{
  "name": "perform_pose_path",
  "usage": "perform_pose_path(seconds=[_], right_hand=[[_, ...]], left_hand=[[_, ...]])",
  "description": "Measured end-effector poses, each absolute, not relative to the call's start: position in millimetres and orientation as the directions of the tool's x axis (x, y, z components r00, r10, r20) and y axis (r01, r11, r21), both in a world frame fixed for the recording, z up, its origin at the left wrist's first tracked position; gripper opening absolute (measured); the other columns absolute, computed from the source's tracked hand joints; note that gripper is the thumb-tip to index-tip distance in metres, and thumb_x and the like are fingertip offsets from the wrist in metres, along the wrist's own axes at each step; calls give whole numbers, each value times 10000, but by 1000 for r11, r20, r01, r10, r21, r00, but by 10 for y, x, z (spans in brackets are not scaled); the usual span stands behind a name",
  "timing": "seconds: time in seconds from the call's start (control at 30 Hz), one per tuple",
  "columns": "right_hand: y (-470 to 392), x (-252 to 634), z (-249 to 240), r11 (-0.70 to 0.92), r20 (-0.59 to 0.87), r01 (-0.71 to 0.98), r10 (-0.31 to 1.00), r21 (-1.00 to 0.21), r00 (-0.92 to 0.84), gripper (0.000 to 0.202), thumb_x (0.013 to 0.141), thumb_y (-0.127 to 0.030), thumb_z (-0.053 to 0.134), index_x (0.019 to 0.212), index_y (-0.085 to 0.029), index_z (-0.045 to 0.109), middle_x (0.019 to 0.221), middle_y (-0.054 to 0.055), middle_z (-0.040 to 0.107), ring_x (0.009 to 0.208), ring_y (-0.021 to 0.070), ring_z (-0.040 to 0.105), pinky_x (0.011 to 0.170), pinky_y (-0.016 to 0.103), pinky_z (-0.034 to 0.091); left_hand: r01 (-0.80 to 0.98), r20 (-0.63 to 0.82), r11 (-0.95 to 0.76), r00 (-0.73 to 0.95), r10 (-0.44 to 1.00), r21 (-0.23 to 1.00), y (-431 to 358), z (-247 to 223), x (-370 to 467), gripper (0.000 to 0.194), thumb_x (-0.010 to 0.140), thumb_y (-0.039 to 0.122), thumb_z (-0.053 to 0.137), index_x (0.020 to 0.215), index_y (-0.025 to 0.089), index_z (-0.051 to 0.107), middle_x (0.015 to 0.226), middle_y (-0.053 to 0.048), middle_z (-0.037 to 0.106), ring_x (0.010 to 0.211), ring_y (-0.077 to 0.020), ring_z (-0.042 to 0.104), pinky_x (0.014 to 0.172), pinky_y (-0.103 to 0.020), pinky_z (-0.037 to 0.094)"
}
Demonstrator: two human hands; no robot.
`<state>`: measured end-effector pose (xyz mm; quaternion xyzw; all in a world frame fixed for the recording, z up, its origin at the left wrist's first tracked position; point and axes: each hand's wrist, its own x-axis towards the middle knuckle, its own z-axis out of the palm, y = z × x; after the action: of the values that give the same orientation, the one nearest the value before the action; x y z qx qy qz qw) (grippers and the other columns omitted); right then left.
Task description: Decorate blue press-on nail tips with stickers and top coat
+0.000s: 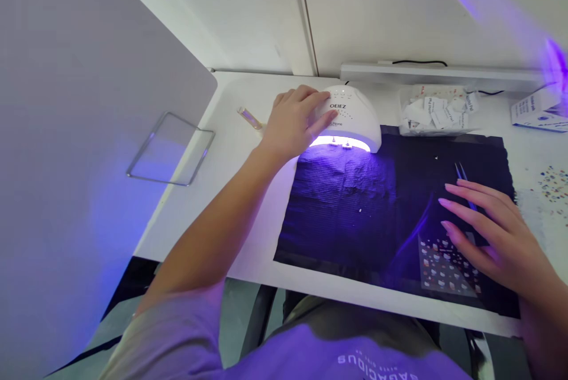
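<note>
A white dome-shaped nail lamp (361, 116) glows violet from its front opening. Two small pieces (347, 144) stand in that glow, too small to make out. My left hand (295, 116) rests on the lamp's upper left side, thumb and index finger apart on its shell near the buttons. Over the right of the black mat (346, 202), my right hand (497, 226) hovers open with fingers spread, holding nothing visible. Tweezers (460, 170) lie partly hidden beneath its fingers. Just below them is a clear sheet of small stickers (444, 270), partly covered by the hand.
Behind the mat stands a clear bag of alcohol pad packets (439, 110), with a white box (541, 109) farther right. Small coloured bits (554, 184) are scattered at the right edge. A slim tube (249, 118) lies left of the lamp. A grey panel (102, 102) borders the left side.
</note>
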<state>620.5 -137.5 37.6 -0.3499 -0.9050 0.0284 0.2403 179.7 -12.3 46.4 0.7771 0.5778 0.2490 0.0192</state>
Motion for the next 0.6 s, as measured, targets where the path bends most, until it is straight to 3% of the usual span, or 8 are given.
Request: perform_pose_path(seconds=[0.2,0.3,0.4,0.47,0.6], right_hand=[[-1384,6202,387,753,412,619,648,-223,-641,754,1044,-171,776,1733,-364,540,1524,134,763,1470,420,731,1195,677,659],[-1390,6202,393,755,410,616,647,-224,-643,755,1041,-162,778,1729,-362,541,1529,133,761,1483,414,723,1207,655,649],[-1398,6203,397,763,407,607,638,-222,-654,702,1040,-159,777,1691,-327,576,1519,139,762,1487,408,718,1216,635,643],[-1403,6201,397,769,408,604,630,-209,-661,630,1045,-163,774,1642,-284,614,1518,152,762,1485,410,718,1222,634,639],[-1394,6200,385,779,404,598,617,-189,-676,557,1059,-184,764,1597,-251,634,1510,165,763,1457,403,738,1207,635,659]], left_hand=[[903,514,-332,155,843,273,-294,455,1851,352,1154,507,593,1370,271,738,1401,-128,804,1310,-333,727,1176,-531,536],[890,557,-387,200,806,241,-614,442,1941,327,1155,514,528,1195,272,744,1205,-116,818,1183,-335,738,1089,-554,548],[869,355,-381,265,897,315,-977,368,2075,442,1166,508,470,868,246,665,908,-92,756,907,-274,708,834,-454,547],[871,270,-360,277,922,334,-1151,298,2160,479,1168,516,502,806,237,645,828,-55,732,751,-218,663,666,-384,460],[889,203,-314,258,945,333,-1263,230,2257,384,1140,455,576,851,223,677,859,-43,750,687,-187,628,609,-355,378]])
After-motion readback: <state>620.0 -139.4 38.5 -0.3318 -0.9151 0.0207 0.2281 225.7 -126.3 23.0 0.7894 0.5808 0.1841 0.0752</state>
